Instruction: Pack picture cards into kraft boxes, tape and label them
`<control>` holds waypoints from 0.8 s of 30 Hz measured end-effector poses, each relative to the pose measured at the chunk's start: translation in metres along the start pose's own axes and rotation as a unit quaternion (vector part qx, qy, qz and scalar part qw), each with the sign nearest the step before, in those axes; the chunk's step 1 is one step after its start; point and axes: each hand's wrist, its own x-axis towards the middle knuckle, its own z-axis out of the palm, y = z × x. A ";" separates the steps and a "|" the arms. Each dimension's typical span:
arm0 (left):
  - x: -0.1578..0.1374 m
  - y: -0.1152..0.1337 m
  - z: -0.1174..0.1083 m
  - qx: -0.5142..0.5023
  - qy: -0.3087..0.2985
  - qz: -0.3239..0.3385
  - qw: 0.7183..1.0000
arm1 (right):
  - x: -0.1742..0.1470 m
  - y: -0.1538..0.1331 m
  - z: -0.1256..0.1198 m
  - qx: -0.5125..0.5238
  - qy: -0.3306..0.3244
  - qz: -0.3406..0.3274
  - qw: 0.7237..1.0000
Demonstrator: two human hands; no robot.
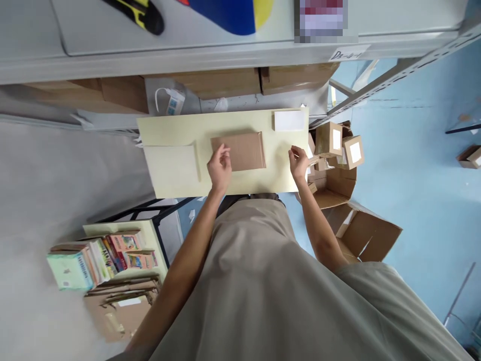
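A flat brown cardboard package (246, 152) lies on the pale yellow tabletop (240, 186). My left hand (220, 168) is over the package's left end, with fingers loosely bent and the thumb apart from them. Whether it touches the cardboard I cannot tell. Near the table's right edge is my right hand (298, 163), its fingers curled and a gap showing before the thumb. Nothing can be made out in either hand. A small stack of white paper (289, 121) sits at the back right corner, and a large pale sheet (171, 168) covers the left part.
Small labelled boxes (330, 139) fill an open carton right of the table, with another open carton (370, 233) below. Books (101, 258) and flattened cardboard (120, 313) stand at lower left. A shelf (225, 57) spans the back, with a power strip (175, 103) beneath.
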 end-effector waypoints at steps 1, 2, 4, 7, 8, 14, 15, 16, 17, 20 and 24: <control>0.003 0.015 0.012 -0.007 -0.035 0.016 0.999 | 0.012 0.001 -0.003 0.002 0.014 0.003 1.000; 0.007 0.029 0.027 -0.015 -0.069 0.033 0.997 | 0.024 0.002 -0.006 0.004 0.025 0.005 1.000; 0.015 0.051 0.059 -0.027 -0.126 0.068 0.989 | 0.047 0.004 -0.008 0.006 0.046 0.006 0.999; 0.032 0.068 0.112 -0.030 -0.173 0.096 0.980 | 0.078 0.006 -0.006 0.007 0.060 0.015 0.998; 0.039 0.070 0.128 -0.025 -0.178 0.099 0.979 | 0.087 0.007 -0.004 0.007 0.061 0.021 0.998; 0.080 0.063 0.200 0.090 -0.185 0.042 0.978 | 0.114 0.016 0.012 -0.032 0.061 0.043 0.997; 0.085 0.060 0.208 0.099 -0.183 0.028 0.978 | 0.115 0.017 0.014 -0.038 0.066 0.039 0.996; 0.089 0.057 0.215 0.095 -0.178 0.020 0.979 | 0.116 0.019 0.016 -0.039 0.072 0.035 0.996; 0.092 0.054 0.221 0.081 -0.171 0.018 0.982 | 0.117 0.019 0.017 -0.037 0.074 0.033 0.996; 0.096 0.043 0.234 0.039 -0.152 0.025 0.987 | 0.118 0.019 0.017 -0.031 0.061 0.042 0.997; 0.092 0.038 0.237 0.047 -0.147 0.018 0.988 | 0.118 0.016 0.016 -0.052 0.066 0.041 0.996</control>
